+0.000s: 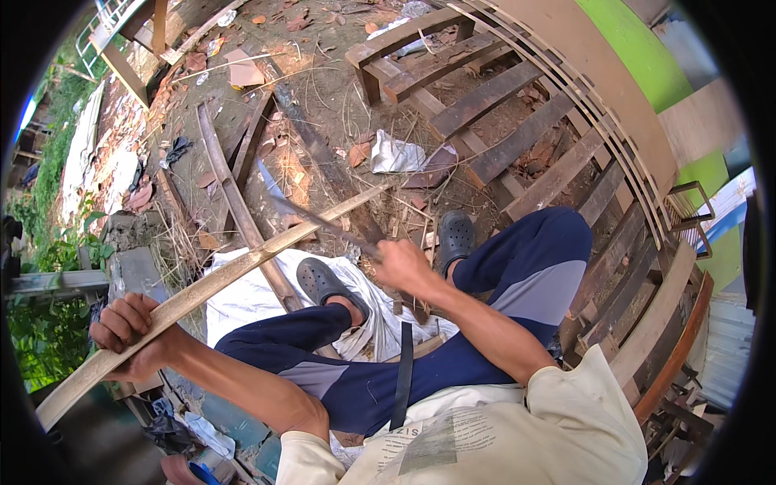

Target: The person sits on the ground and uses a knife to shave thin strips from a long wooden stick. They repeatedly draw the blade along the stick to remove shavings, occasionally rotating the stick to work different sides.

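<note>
My left hand (pixel 139 335) is closed round the lower part of a long, pale split-bamboo strip (pixel 267 252). The strip slants from the lower left up to the middle of the head view. My right hand (pixel 406 267) grips a long dark-bladed knife (pixel 327 225), its handle mostly hidden in the fist. The blade points up and left and crosses the strip past its middle; I cannot tell whether it touches. A dark flat strap or strip (pixel 402 376) lies across my lap. Beneath my feet is a white sheet (pixel 242 299).
A slatted wooden frame (pixel 485 105) lies to the right, with thin pale strips (pixel 582 89) along its far side. Dark wooden pieces (pixel 234 194) and a crumpled white bag (pixel 396 153) lie on littered ground ahead. A concrete block (pixel 137 275) stands at the left.
</note>
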`<state>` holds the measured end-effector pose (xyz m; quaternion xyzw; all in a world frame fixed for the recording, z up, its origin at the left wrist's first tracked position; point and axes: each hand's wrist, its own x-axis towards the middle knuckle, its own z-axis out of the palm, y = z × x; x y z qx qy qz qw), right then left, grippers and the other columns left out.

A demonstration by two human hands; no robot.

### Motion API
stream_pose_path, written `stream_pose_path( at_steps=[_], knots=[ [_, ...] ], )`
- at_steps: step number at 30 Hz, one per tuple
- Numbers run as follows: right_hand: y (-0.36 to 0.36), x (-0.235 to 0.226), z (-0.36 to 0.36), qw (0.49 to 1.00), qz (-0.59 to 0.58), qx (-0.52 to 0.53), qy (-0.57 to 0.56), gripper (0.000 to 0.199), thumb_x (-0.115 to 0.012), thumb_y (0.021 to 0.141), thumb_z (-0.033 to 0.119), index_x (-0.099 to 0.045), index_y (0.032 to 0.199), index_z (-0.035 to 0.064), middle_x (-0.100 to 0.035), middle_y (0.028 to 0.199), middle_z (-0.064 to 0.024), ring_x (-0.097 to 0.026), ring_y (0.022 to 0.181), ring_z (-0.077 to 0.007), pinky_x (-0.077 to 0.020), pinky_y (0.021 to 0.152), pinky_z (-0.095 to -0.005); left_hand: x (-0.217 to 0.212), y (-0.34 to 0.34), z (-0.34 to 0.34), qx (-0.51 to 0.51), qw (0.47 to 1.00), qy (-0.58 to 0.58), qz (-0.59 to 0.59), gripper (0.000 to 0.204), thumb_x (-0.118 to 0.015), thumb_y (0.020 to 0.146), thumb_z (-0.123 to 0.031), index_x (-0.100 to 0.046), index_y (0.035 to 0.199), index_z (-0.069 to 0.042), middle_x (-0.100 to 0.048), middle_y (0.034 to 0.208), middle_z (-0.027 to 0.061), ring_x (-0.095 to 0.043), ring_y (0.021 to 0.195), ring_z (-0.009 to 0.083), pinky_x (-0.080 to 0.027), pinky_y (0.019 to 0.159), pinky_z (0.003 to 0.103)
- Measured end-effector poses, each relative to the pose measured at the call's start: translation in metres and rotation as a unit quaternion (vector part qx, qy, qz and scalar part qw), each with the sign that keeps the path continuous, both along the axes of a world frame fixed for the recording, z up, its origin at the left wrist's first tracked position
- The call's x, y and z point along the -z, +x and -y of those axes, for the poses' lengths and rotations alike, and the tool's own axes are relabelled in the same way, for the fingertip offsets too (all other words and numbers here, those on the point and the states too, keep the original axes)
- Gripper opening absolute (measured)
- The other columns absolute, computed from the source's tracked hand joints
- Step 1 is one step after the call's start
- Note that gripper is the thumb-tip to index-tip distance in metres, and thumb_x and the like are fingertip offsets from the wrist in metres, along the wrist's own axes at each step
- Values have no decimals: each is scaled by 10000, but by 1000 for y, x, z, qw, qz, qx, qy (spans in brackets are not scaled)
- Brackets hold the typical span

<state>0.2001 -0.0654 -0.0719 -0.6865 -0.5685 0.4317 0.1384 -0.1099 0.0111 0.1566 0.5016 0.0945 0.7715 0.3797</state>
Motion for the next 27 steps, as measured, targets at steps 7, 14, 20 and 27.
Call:
stream_pose_path(
  at_steps=[7, 14, 20, 27],
  knots=[
    [-26, -18, 3, 990, -32, -43, 128, 239, -664, 775, 243, -672, 880, 28, -663, 695, -236, -678, 685, -406, -548, 692, -495, 5, -13, 2, -13, 1000, -14, 4, 579, -501, 902, -664, -342, 665, -161, -278, 555, -27, -265, 450, 91, -202, 447, 257],
    [62, 96, -9, 976, 131, 86, -148, 324, -646, 758, 179, -713, 983, -44, -701, 965, -268, -696, 926, -406, -557, 811, -454, 3, -8, 3, 4, 1000, -12, 17, 592, -454, 913, -685, -336, 669, -158, -281, 559, -24, -266, 456, 98, -201, 441, 261],
    [10, 32, -13, 999, 10, 15, 36, 290, -640, 743, 227, -675, 876, -29, -666, 845, -299, -656, 871, -458, -522, 809, -498, 1, 1, -16, -15, 999, -3, 28, 617, -429, 912, -719, -345, 680, -154, -284, 560, -20, -258, 457, 100, -182, 443, 272],
    [34, 57, -5, 995, 71, 74, 18, 352, -691, 788, 311, -685, 986, 20, -684, 912, -278, -662, 918, -443, -510, 833, -501, -2, 16, -18, -362, 923, -120, 49, 606, -221, 981, -695, -285, 711, -157, -281, 576, -10, -264, 430, 106, -239, 380, 244]
  ],
)
